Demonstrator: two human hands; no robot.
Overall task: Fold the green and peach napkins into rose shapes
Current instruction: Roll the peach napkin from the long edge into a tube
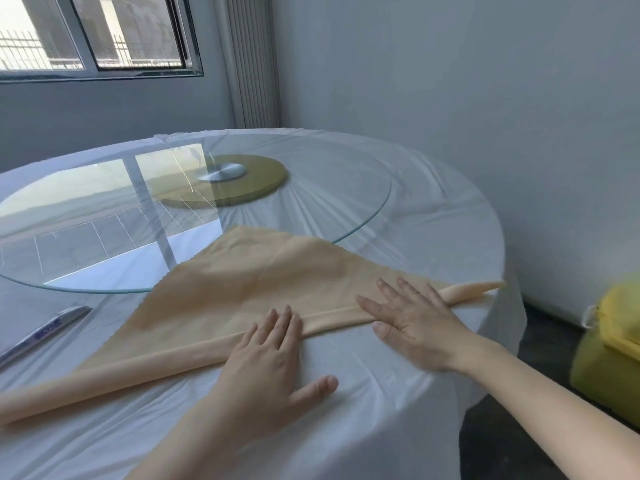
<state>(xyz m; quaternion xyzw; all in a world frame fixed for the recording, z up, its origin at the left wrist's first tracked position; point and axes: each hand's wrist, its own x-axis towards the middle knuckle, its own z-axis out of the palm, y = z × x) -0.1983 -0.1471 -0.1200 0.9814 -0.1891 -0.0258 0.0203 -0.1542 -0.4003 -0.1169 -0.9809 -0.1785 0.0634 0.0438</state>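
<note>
The peach napkin (263, 282) lies at centre frame on the bench (346, 427). It is folded to a triangle, and its near long edge is rolled into a tube running from lower left to right. The left hand (266, 362) and right hand (415, 320) press flat on the roll. Each grip is wide, fingers straight, holding nothing. Judged progress: early. Further rolling, coiling and the green napkin, which is not in view, remain.

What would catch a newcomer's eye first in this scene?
The big peach napkin, a triangle spread on the white-clothed table, its near edge rolled into a long tube. The left hand and right hand press flat on that roll, side by side. Behind them, a round glass turntable reflects the window.
</note>
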